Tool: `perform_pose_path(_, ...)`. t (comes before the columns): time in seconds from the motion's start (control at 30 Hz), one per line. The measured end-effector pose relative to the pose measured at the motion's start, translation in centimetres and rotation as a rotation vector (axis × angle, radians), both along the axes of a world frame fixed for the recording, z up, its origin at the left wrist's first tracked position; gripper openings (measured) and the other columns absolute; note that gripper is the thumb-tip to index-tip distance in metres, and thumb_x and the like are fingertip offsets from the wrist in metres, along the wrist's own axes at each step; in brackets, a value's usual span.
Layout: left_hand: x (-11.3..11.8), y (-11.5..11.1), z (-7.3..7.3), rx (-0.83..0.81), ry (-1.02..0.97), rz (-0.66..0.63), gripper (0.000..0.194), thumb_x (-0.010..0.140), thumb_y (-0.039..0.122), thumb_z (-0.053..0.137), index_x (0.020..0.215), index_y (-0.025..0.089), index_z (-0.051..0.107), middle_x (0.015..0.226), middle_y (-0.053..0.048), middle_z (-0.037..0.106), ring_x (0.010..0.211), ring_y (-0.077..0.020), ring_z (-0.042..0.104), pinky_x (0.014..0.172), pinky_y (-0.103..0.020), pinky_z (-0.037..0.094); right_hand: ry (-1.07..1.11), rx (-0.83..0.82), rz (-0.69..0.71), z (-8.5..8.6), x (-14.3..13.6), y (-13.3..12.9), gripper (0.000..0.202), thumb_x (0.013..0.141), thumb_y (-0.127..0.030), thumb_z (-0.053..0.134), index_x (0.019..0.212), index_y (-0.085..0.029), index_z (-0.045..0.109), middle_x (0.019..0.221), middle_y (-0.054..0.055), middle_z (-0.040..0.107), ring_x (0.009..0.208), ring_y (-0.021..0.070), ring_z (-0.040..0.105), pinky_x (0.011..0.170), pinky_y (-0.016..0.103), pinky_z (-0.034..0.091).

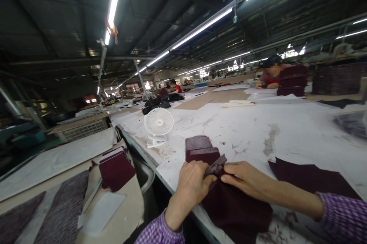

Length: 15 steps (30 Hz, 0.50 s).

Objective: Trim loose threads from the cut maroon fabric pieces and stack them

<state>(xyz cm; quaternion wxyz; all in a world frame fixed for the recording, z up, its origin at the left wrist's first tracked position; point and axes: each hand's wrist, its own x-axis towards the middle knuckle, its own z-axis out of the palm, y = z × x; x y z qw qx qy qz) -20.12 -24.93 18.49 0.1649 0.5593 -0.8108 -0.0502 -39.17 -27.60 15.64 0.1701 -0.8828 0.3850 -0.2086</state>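
Note:
A dark maroon fabric piece (237, 209) hangs over the near edge of the white table, its upper end folded to show a greyish underside. My left hand (195, 181) is closed on the folded end, thumb on top. From the other side, my right hand (243, 175) pinches the same fold between thumb and fingers. Just beyond my hands sits a stack of folded maroon pieces (200, 148), part of it hidden behind my fingers. To the right lie flat maroon fabric pieces (312, 181).
A small white fan (158, 123) stands near the table's left edge. On the lower surface at left are maroon pieces (117, 169), a white card (104, 211) and greyish fabric (64, 202). Across the table, a person (269, 76) leans beside a tall maroon stack (292, 79).

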Motion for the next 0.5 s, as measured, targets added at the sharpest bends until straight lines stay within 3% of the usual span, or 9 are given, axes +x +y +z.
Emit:
perform_pose_path(0.17, 0.6, -0.5, 0.1, 0.041, 0.183, 0.004, 0.027, 0.080, 0.031, 0.053, 0.058, 0.017, 0.055, 0.058, 0.002, 0.052, 0.059, -0.0115, 0.046, 0.057, -0.025, 0.025, 0.000, 0.041, -0.005, 0.3, -0.2, 0.0, 0.035, 0.094, -0.040, 0.035, 0.068, -0.018, 0.043, 0.066, 0.002, 0.055, 0.060, 0.0133, 0.048, 0.059, 0.025, 0.033)
perform_pose_path(0.3, 0.8, -0.7, -0.5, 0.142, 0.378, -0.016, 0.029, 0.077, 0.029, 0.054, 0.052, 0.016, 0.050, 0.051, 0.004, 0.041, 0.054, -0.0089, 0.038, 0.053, -0.024, 0.023, -0.005, 0.091, 0.044, 0.3, -0.8, 0.2, 0.035, 0.095, -0.041, 0.033, 0.069, -0.018, 0.043, 0.067, 0.001, 0.054, 0.061, 0.0128, 0.047, 0.060, 0.025, 0.034)
perform_pose_path(0.5, 0.8, -0.9, -2.0, 0.189, 0.568, -0.034, 0.022, 0.076, 0.029, 0.057, 0.060, 0.016, 0.062, 0.057, 0.003, 0.052, 0.059, -0.0100, 0.045, 0.055, -0.022, 0.028, -0.037, 0.071, 0.105, 0.6, -1.5, 0.6, 0.039, 0.095, -0.044, 0.031, 0.067, -0.019, 0.038, 0.064, -0.001, 0.049, 0.058, 0.0119, 0.044, 0.058, 0.025, 0.033)
